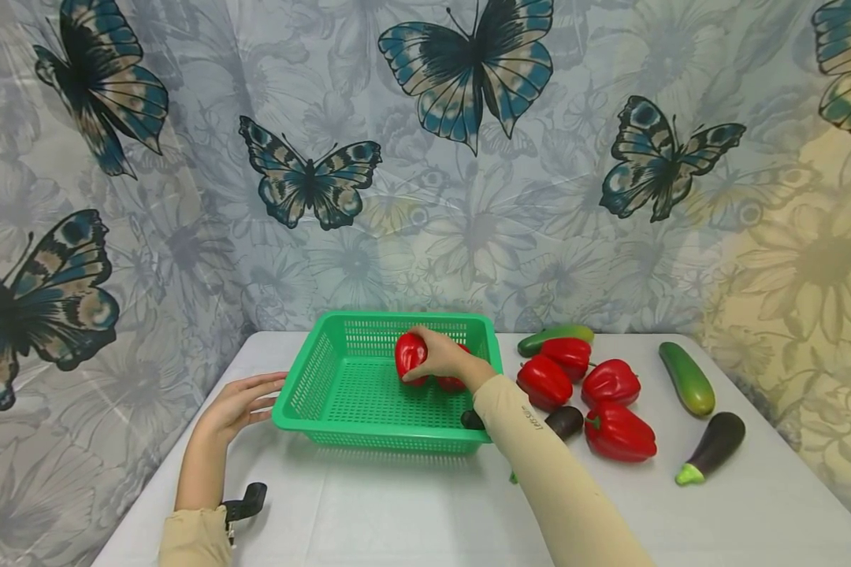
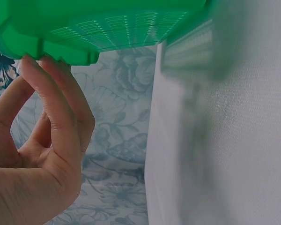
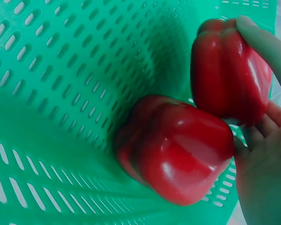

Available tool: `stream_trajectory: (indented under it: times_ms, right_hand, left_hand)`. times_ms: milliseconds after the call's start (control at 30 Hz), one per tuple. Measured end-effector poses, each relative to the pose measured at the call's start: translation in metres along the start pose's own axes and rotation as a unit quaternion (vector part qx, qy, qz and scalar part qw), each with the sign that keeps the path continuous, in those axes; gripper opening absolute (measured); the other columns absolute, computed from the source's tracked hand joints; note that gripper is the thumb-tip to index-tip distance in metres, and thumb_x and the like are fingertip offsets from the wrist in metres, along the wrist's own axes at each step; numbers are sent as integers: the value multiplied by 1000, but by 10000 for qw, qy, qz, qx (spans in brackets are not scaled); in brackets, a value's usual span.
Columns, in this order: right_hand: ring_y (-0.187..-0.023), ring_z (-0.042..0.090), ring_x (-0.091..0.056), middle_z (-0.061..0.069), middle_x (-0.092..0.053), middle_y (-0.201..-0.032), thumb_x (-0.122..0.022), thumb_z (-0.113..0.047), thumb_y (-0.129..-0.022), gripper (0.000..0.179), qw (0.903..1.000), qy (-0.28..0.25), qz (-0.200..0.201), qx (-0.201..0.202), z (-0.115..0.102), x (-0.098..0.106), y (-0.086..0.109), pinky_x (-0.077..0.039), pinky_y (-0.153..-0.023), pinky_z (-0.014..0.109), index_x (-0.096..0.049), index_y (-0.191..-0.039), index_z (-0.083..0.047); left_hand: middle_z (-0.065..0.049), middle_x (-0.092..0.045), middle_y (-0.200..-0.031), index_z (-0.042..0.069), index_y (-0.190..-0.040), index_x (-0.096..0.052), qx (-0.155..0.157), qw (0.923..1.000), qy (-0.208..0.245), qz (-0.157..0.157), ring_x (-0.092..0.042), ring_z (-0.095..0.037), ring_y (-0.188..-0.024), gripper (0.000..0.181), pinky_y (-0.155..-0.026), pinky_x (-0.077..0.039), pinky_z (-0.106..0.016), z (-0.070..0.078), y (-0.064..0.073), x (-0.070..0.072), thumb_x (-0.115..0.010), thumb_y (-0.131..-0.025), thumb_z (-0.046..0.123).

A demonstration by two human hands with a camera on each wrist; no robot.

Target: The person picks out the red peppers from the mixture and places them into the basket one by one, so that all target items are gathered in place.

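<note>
My right hand (image 1: 440, 354) grips a red bell pepper (image 3: 229, 72) inside the green plastic basket (image 1: 390, 435), with the thumb on one side and the fingers on the other. Against that pepper, in the right wrist view, sits a second red bell pepper (image 3: 178, 150) on the slotted basket floor. In the head view the right hand partly hides this second pepper. At the basket's left end is my left hand (image 1: 244, 402). Its fingertips touch the basket rim (image 2: 65, 55) in the left wrist view, the fingers extended and only gently bent.
Right of the basket lie several red bell peppers (image 1: 620, 433) and a green zucchini or cucumber (image 1: 539, 341). Another such green vegetable (image 1: 686, 379) and an eggplant (image 1: 716, 442) lie farther right. My right sleeve partly covers a second eggplant (image 1: 566, 423). A butterfly-patterned cloth (image 1: 440, 260) hangs behind the table.
</note>
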State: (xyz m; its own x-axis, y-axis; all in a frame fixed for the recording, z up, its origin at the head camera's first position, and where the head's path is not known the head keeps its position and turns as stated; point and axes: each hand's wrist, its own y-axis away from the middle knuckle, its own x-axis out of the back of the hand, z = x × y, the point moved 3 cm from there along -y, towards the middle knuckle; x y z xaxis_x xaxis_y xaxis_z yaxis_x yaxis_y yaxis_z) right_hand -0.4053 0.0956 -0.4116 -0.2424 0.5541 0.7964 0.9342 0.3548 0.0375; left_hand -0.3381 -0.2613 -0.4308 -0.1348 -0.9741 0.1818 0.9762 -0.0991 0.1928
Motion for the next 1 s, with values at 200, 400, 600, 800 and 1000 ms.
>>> stream_trajectory:
  times_ms: [200, 400, 600, 800, 1000]
  right_hand:
    - [-129, 28, -50, 8, -52, -140, -85, -39, -73, 90, 9995, 269, -155, 19, 1, -1, 0, -49, -99, 48, -39, -147, -16]
    - [-133, 29, -45, 8, -50, -142, -84, -41, -74, 92, 9982, 528, -288, -3, -1, -1, 3, -48, -99, 51, -36, -149, -17]
    - [-146, 38, -28, 6, -48, -147, -84, -40, -74, 92, 9966, 739, -366, -73, -4, -1, 5, -42, -104, 59, -36, -149, -17]
    - [-150, 40, -16, 4, -46, -149, -84, -42, -74, 92, 9955, 824, -442, -170, -4, -1, 4, -39, -107, 61, -36, -148, -17]
    - [-148, 42, -19, 6, -47, -148, -85, -43, -74, 91, 9962, 783, -360, -134, -4, -2, 5, -38, -106, 62, -39, -147, -15]
  left_hand:
    - [14, -64, -108, 5, -136, -57, 31, 10000, 14, 16, -66, -9, -98, 54, -83, -55, -27, 0, 0, 0, -69, -92, 33]
    - [12, -64, -110, 5, -136, -56, 61, 10000, -13, 39, -66, -10, -99, 55, -83, -55, -28, 0, -1, -1, -70, -91, 34]
    - [12, -64, -110, 4, -138, -55, 52, 10000, -31, 64, -66, -9, -99, 58, -84, -55, -28, 1, -1, -1, -70, -91, 34]
    - [12, -64, -111, 3, -138, -54, 17, 10000, -11, 56, -66, -10, -99, 58, -84, -56, -29, 1, -2, 0, -70, -91, 34]
    - [11, -65, -112, 3, -137, -56, -37, 10000, 1, 14, -66, -11, -100, 54, -84, -56, -29, -2, -1, -1, -68, -92, 32]
